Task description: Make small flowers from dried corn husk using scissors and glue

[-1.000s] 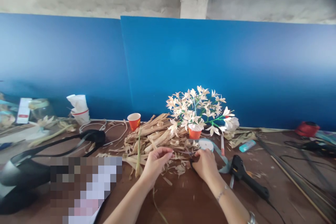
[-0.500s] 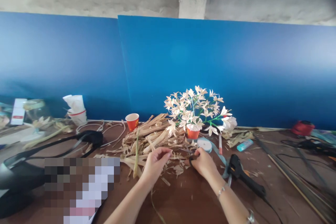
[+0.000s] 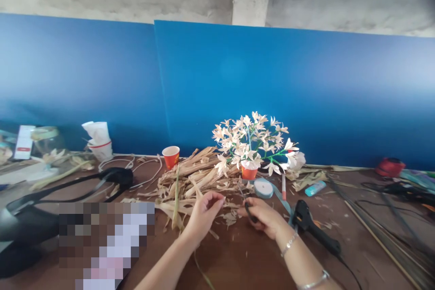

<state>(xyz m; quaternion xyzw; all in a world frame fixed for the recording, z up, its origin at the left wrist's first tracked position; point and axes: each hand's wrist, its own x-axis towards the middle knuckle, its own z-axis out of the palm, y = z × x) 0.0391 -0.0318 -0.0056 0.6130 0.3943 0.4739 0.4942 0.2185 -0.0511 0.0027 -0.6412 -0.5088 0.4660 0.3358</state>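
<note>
My left hand [image 3: 205, 214] is closed in a pinch, thumb against fingertips, in front of the dried husk pile; what it pinches is too small to make out. To its right, my right hand [image 3: 267, 218] is wrapped round the black handle of a pair of scissors [image 3: 250, 214], whose thin blades point up and away. Scraps of husk [image 3: 231, 218] lie on the table between and behind the hands. Beyond them stands a bunch of cream husk flowers [image 3: 249, 138] on green stems in a red paper cup [image 3: 249, 172]. A roll of pale tape [image 3: 263, 189] lies just behind my right hand.
A black glue gun [image 3: 316, 229] with its cord lies right of my right arm. Dried husks [image 3: 193, 176] spread behind my left hand, near another red paper cup [image 3: 171, 157]. A turquoise lighter-like item [image 3: 316, 188] sits farther right; a black strap [image 3: 117, 176] lies left.
My right hand has turned and lowered slightly, so the scissors show more clearly with blades pointing up. My left hand has barely moved, still pinched.
</note>
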